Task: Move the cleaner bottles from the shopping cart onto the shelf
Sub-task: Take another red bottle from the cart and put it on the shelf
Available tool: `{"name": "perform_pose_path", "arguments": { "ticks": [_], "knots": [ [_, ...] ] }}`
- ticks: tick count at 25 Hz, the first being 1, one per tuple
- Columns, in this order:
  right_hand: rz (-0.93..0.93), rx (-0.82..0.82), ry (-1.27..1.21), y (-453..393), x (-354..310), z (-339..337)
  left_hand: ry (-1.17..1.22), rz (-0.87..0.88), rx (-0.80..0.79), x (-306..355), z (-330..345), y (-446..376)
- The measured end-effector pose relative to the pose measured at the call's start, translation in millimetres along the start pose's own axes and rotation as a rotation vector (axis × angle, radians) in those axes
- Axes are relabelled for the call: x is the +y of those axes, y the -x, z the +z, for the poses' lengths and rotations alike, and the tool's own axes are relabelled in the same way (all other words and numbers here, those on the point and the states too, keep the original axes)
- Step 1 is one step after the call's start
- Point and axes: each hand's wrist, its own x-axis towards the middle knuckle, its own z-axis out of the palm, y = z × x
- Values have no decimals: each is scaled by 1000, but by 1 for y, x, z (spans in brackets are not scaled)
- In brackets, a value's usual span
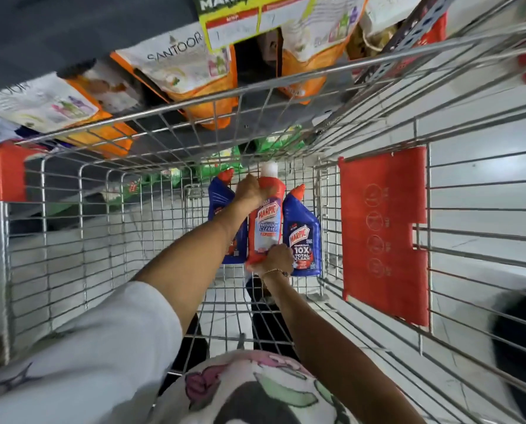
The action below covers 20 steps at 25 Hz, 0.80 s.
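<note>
Deep in the wire shopping cart [71,228] lies a red Harpic bathroom cleaner bottle [266,223] with a white cap. My left hand [251,191] grips its neck and my right hand [275,260] grips its base. A blue Harpic bottle [301,237] with a red cap lies to its right. Another blue bottle [220,203] lies to its left, partly hidden behind my left forearm. The shelf [56,29] is above and beyond the cart's far rim.
Orange and white Santoor pouches [182,68] hang along the shelf above the cart. Green packs [221,162] sit on a lower shelf past the cart's far wall. A red plastic flap [384,231] covers the cart's right side. The cart's left corner has a red bumper [7,172].
</note>
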Motion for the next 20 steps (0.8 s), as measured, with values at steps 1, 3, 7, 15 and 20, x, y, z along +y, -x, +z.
{"name": "perform_pose_path", "arguments": {
  "ticks": [1,3,7,15,20],
  "knots": [
    [11,-6,-2,-1,2,0,29,10,-13,0,-1,3],
    [30,8,-42,2,7,-4,113,50,0,2,-2,20],
    [-77,29,-293,11,18,-18,240,235,38,0,-18,73],
    [-638,-265,-516,67,-10,-93,360,544,285,10,-110,191],
    [-952,-202,-366,133,-81,-106,397,725,454,3,-204,269]
  ]
}}
